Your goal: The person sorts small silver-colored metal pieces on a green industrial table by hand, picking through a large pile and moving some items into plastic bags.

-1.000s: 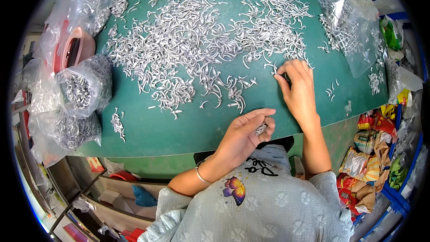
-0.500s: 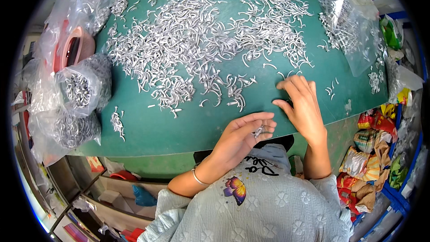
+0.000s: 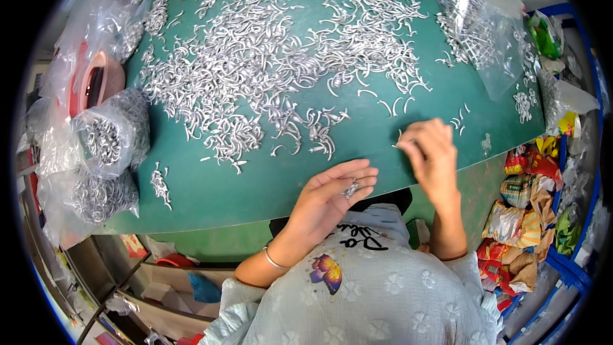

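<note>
Near the table's front edge, my left hand [image 3: 322, 199] is turned palm up with its fingers curled round a few small silver pieces [image 3: 350, 188]. To its right, my right hand [image 3: 433, 152] is raised over the tabletop, smeared a little by motion. A thin curved silver piece [image 3: 399, 138] pokes out from its pinched thumb and fingertips. Beyond both hands spreads a large pile of curved silver pieces [image 3: 236, 70], which look like small metal crescents. Several loose crescents [image 3: 396, 105] lie just past my right hand.
The green table [image 3: 268, 201] carries plastic bags of silver parts [image 3: 105, 134] and a pink container [image 3: 105, 80] at the left. Another clear bag [image 3: 485, 45] lies at the far right. Coloured packets [image 3: 511, 217] fill a blue-framed shelf on the right; a small silver cluster [image 3: 160, 185] sits front left.
My right hand has drawn down toward me, and a curved piece now shows at its fingertips. My left hand still cups its pieces. The whole view has shifted slightly.
</note>
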`<move>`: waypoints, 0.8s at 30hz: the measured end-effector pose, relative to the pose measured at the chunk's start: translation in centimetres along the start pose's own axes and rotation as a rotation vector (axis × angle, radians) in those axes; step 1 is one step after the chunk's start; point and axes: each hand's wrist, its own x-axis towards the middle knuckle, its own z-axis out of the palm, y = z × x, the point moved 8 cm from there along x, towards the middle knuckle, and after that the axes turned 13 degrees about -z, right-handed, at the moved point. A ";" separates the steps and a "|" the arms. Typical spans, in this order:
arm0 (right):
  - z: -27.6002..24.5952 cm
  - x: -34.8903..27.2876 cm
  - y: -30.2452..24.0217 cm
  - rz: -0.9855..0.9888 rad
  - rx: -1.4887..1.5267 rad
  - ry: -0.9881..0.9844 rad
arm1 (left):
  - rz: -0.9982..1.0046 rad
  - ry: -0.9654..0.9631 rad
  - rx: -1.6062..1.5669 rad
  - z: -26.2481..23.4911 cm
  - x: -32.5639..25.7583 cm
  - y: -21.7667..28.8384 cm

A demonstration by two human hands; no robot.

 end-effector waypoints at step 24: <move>3.6 2.4 -0.2 0.241 0.367 -0.031 | -0.013 -0.008 0.006 -1.0 -0.5 0.0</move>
